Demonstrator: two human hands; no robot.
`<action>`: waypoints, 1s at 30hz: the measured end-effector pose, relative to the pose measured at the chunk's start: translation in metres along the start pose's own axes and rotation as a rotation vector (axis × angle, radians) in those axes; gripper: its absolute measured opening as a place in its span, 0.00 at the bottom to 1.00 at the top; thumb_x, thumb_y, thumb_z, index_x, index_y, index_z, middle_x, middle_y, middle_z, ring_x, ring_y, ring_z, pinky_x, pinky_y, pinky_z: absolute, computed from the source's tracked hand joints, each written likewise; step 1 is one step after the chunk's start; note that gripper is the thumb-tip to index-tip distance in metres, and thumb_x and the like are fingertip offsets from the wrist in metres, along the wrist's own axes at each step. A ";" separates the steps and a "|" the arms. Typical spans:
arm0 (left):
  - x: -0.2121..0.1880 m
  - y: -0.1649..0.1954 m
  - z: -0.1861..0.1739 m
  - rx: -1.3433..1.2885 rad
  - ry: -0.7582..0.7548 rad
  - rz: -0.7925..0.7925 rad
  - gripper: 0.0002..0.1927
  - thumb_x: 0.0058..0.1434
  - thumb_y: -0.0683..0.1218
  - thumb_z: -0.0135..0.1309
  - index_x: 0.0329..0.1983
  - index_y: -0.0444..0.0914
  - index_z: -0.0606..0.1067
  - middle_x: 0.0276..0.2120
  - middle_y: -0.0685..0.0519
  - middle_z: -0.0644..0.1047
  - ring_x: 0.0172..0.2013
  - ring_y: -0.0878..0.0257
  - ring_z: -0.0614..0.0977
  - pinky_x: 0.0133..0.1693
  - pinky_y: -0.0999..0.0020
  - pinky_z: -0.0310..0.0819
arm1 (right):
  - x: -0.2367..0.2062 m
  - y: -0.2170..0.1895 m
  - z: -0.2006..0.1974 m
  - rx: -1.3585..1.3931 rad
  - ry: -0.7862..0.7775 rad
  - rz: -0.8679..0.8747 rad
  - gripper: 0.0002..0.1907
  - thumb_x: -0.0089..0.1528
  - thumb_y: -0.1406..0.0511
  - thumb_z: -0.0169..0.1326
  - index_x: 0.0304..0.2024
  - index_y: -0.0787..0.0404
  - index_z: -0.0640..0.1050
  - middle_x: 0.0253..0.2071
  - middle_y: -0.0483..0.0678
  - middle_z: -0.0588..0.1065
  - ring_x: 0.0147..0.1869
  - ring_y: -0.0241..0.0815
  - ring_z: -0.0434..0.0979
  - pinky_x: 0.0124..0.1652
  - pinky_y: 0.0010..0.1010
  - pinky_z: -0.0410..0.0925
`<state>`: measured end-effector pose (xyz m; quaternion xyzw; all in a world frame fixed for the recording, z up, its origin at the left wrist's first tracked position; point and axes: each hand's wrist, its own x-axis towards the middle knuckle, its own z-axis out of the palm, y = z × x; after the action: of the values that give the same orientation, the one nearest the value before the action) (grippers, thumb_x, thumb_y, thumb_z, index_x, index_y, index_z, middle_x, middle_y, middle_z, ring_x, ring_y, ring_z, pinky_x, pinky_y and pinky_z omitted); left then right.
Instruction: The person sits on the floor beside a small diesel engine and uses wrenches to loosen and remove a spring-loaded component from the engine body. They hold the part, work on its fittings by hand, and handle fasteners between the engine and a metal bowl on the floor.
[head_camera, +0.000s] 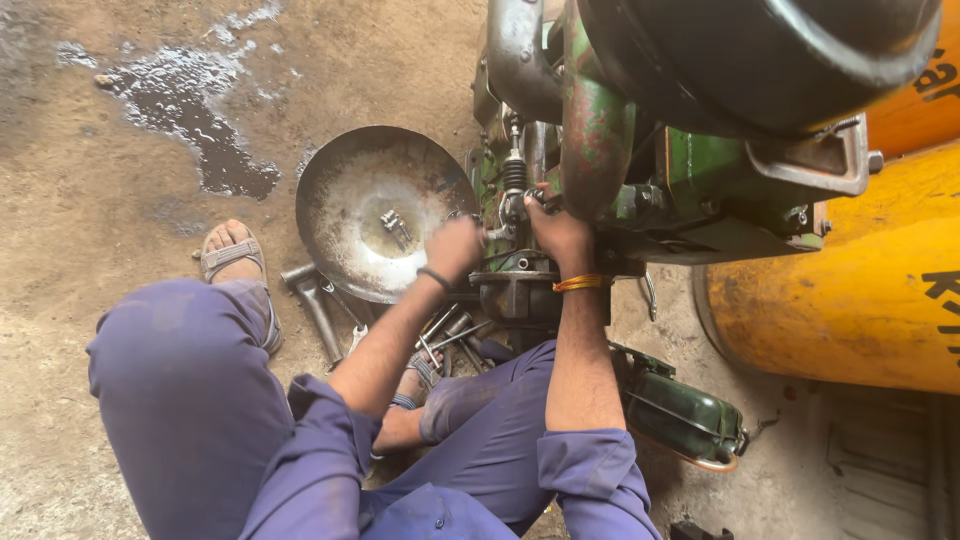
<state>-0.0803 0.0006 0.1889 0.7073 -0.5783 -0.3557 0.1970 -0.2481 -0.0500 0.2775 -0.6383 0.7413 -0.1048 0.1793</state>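
I see a bare, packed brown dirt floor (120, 200), rough and dusty, with a dark wet puddle (200, 120) edged in pale foam toward its upper left. On the right, a large yellow metal cylinder (850, 300) lies against the ground. Soft daylight falls evenly, casting only faint shadows.
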 end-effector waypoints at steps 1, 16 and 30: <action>-0.004 0.003 0.010 -0.033 -0.061 0.039 0.15 0.63 0.52 0.57 0.38 0.35 0.81 0.39 0.38 0.81 0.42 0.42 0.83 0.45 0.48 0.77 | 0.000 0.001 0.000 0.029 0.018 -0.054 0.26 0.60 0.44 0.57 0.56 0.46 0.78 0.49 0.55 0.79 0.53 0.55 0.78 0.53 0.42 0.69; 0.025 -0.023 -0.074 -0.478 0.259 0.126 0.10 0.51 0.49 0.68 0.33 0.40 0.83 0.34 0.46 0.83 0.37 0.51 0.85 0.42 0.56 0.79 | -0.005 -0.009 -0.022 0.234 -0.045 -0.054 0.21 0.62 0.54 0.61 0.56 0.50 0.78 0.43 0.46 0.79 0.34 0.36 0.79 0.26 0.30 0.75; 0.152 0.016 -0.032 -0.968 0.372 0.025 0.21 0.67 0.56 0.51 0.26 0.42 0.85 0.23 0.47 0.82 0.27 0.57 0.84 0.33 0.60 0.75 | -0.008 -0.003 -0.017 0.535 0.055 -0.046 0.12 0.69 0.65 0.53 0.53 0.56 0.82 0.40 0.39 0.78 0.37 0.27 0.74 0.34 0.21 0.70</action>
<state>-0.0561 -0.1530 0.1800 0.5795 -0.3109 -0.4485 0.6053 -0.2510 -0.0438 0.2948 -0.5818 0.6772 -0.3181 0.3188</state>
